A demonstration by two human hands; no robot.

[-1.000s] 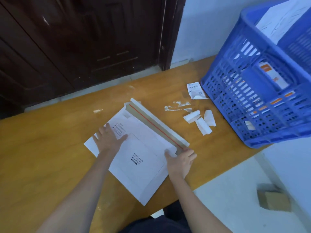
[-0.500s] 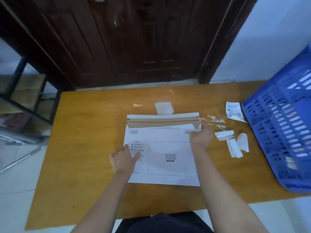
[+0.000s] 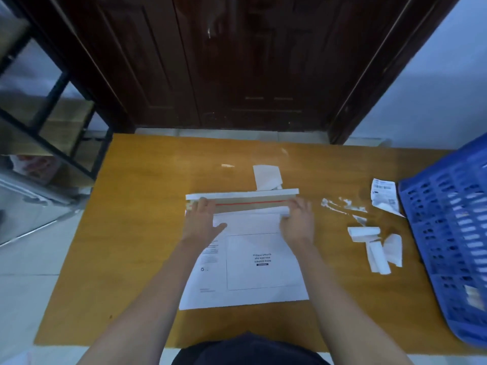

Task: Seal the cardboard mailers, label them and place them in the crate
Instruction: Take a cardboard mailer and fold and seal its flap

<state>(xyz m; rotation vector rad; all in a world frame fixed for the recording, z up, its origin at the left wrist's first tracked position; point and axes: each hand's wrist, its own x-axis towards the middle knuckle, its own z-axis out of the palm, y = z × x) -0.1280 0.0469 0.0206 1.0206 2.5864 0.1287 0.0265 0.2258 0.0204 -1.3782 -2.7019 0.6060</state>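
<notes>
Table (image 3: 131, 233) of orange wood before dark door (image 3: 237, 61); left hand (image 3: 203, 219) flat, right hand (image 3: 297, 219) pinching mailer (image 3: 250, 272) strip.

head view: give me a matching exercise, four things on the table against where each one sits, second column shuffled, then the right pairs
Things:
1. mailer
2. crate
3. printed label
4. rolled backing strips

Places:
A. at the table's right edge
B. middle of the table, under both hands
C. lying flat just left of the crate's far corner
D. between the mailer and the crate, nearer the person

Pairs: 1-B, 2-A, 3-C, 4-D
</notes>
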